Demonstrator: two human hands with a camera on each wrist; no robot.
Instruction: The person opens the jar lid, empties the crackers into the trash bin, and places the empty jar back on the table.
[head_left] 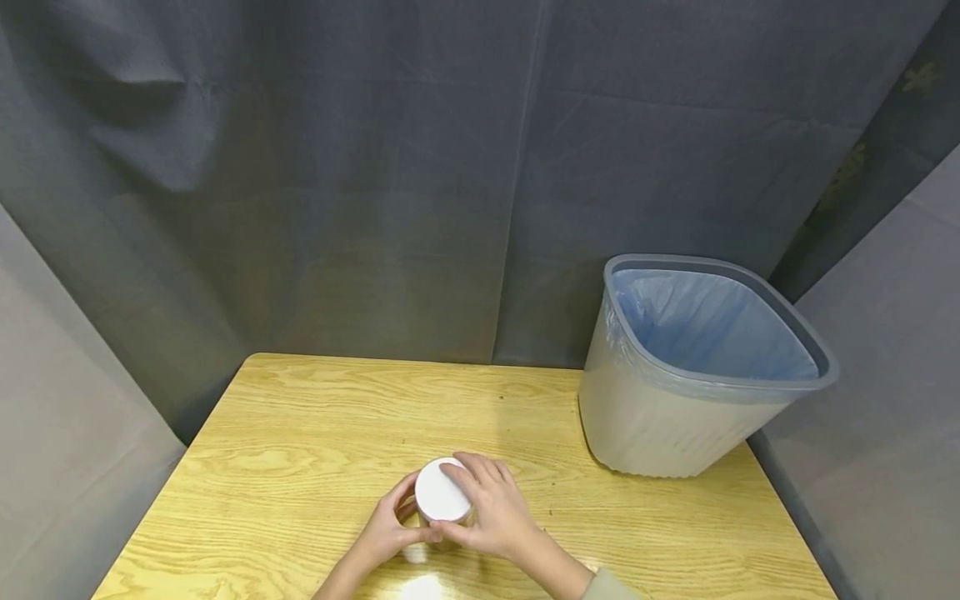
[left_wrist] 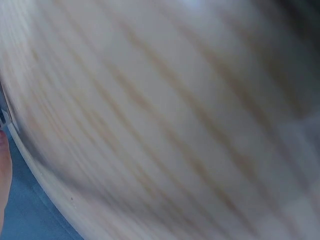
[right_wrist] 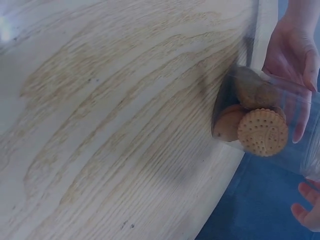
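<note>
A clear plastic jar (right_wrist: 295,156) with a round white lid (head_left: 438,493) stands near the front of the wooden table. Several round biscuits (right_wrist: 262,132) lie at its bottom, the front one with a scalloped edge and pricked holes. My left hand (head_left: 387,527) holds the jar's side, thumb toward me and fingers round the far left. From the right, my right hand (head_left: 495,512) grips the lid, its thumb at the near rim and its fingers over the far edge. In the left wrist view only a finger (left_wrist: 4,172) shows at the left edge.
A bin (head_left: 675,425) with a grey rim and a blue liner (head_left: 720,325) stands at the table's back right. The wooden table (head_left: 315,425) runs back to a dark grey curtain (head_left: 390,183). Pale grey panels (head_left: 67,433) flank both sides.
</note>
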